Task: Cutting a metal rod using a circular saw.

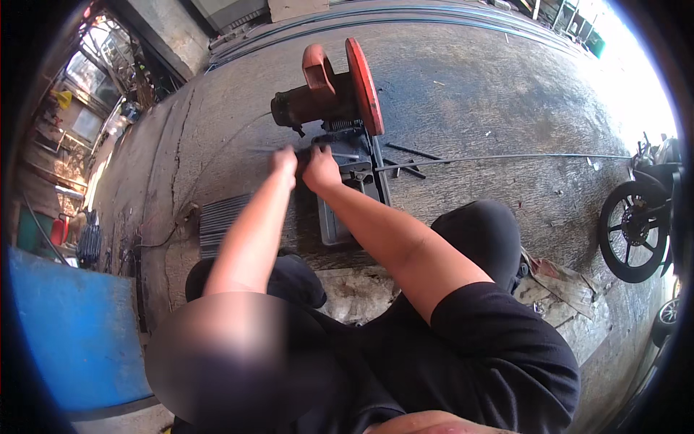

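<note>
Red-guarded saw head [314, 101] just beyond left hand [284, 160] and right hand [322, 171]

Daylight glares white at the upper right; the left hand [285, 163] is blurred, and lines bend near the dark rim.

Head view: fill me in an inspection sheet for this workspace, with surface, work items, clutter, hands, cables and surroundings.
Surface: rough, darkly stained floor.
Work items: cut-off saw with a red guard; long thin rod reaching right from it; short dark bars beside its base; rod stack to the left.
Clutter: crumpled sheet material right of the person's knees.
Hands: left hand blurred, grip unclear; right hand at the saw, what it holds unclear.
Cables: a thin dark line left of the rod stack, possibly a cable.
Surroundings: motorcycle at right; blue panel at left.
</note>
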`<action>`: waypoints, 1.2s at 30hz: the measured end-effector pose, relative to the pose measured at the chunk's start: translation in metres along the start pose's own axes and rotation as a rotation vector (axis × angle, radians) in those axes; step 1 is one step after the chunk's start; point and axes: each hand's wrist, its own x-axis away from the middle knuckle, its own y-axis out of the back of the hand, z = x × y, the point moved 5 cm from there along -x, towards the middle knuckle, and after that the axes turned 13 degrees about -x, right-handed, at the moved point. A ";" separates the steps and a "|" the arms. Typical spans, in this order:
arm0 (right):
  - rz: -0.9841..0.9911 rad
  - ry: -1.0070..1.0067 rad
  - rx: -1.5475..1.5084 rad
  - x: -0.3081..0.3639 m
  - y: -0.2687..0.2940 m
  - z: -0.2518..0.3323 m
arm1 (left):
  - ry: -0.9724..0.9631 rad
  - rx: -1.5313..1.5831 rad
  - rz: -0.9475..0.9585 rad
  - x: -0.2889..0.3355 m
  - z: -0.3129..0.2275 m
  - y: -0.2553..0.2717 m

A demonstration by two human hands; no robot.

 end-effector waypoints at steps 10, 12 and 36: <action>0.202 -0.246 0.176 -0.002 -0.025 -0.116 | 0.266 -0.075 0.083 -0.007 0.070 -0.099; 0.154 -0.259 0.201 -0.004 -0.022 -0.127 | 0.302 -0.109 0.082 -0.016 0.076 -0.114; -0.001 -0.319 0.177 0.015 0.014 -0.194 | 0.637 0.609 0.365 -0.046 0.145 -0.192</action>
